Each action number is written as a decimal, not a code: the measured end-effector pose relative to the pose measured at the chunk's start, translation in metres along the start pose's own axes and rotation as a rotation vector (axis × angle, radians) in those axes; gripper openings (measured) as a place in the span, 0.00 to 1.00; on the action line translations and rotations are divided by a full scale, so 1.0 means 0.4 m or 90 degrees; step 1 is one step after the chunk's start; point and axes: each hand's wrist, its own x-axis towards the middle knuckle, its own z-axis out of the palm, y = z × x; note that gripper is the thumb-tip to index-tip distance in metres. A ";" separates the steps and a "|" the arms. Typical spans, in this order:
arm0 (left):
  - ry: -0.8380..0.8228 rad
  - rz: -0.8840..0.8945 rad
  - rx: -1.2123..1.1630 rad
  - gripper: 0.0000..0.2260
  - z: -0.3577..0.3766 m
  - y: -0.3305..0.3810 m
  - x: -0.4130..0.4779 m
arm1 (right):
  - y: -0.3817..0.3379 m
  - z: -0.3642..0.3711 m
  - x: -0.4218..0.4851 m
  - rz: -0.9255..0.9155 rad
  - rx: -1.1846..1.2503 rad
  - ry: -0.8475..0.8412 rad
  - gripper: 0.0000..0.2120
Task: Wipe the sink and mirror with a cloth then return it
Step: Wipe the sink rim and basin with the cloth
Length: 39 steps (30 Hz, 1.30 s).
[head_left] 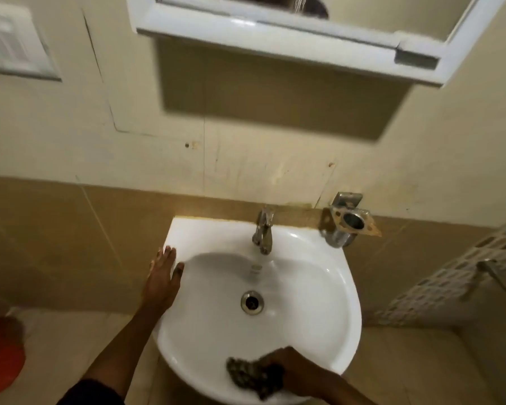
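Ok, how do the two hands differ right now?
The left hand lies flat and empty, fingers spread, on the sink's left rim; the right hand is closed around the dark cloth. The left sits farther back, nearer the tap; the right is at the near rim. Both touch the sink.

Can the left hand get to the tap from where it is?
Probably yes. The left hand lies flat on the sink rim's left side, empty, and the tap stands at the back rim with only bare white rim between them.
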 end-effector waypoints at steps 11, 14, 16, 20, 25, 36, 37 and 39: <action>-0.403 0.035 -0.258 0.09 -0.060 0.417 -0.046 | -0.036 -0.338 -0.095 -0.055 -0.059 0.348 0.24; -0.504 0.008 -0.363 0.11 -0.073 0.514 -0.070 | -0.113 -0.395 -0.120 -0.157 -0.050 0.376 0.27; -0.462 0.035 -0.404 0.16 -0.080 0.542 -0.076 | -0.140 -0.414 -0.137 -0.192 -0.010 0.352 0.28; -0.380 0.078 -0.526 0.28 -0.096 0.569 -0.075 | -0.163 -0.426 -0.174 -0.233 0.128 0.319 0.28; -0.369 0.132 -0.525 0.26 -0.128 0.595 -0.063 | -0.157 -0.427 -0.181 -0.169 0.201 0.328 0.23; -0.240 0.298 -0.084 0.23 -0.180 0.668 -0.043 | -0.174 -0.472 -0.199 -0.133 -0.004 0.380 0.16; -0.203 0.332 -0.010 0.21 -0.182 0.673 -0.038 | -0.173 -0.477 -0.205 -0.132 0.006 0.363 0.14; -0.166 0.376 0.098 0.16 -0.188 0.686 -0.031 | -0.172 -0.485 -0.212 -0.130 -0.034 0.357 0.11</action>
